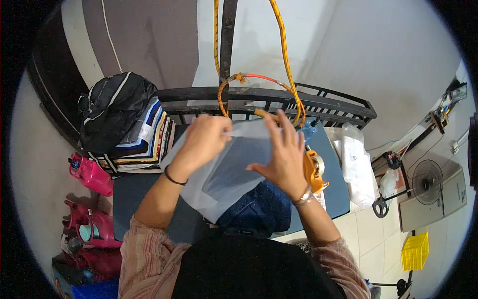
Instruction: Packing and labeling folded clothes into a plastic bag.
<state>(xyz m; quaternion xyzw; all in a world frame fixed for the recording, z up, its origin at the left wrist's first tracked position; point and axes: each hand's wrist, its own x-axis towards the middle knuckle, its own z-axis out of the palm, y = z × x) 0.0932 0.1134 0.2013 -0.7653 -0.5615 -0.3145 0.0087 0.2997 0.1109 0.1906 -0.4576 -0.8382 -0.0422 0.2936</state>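
A translucent plastic bag (pixel 220 179) hangs from my left hand (pixel 207 138), whose fingers are closed on its upper edge. My right hand (pixel 282 157) is raised at the bag's right side with the fingers spread, and nothing shows between them. Under the lower part of the bag, close to my body, lies folded dark blue denim (pixel 257 209) on the dark table (pixel 149 198). Both hands are slightly blurred.
An orange tape dispenser (pixel 315 170) and a plastic bottle (pixel 309 129) stand at the right. White plastic packages (pixel 356 168) lie farther right. Folded clothes (pixel 149 149) and a black bag (pixel 115 108) are stacked at the left. A black metal rail (pixel 194 93) runs behind.
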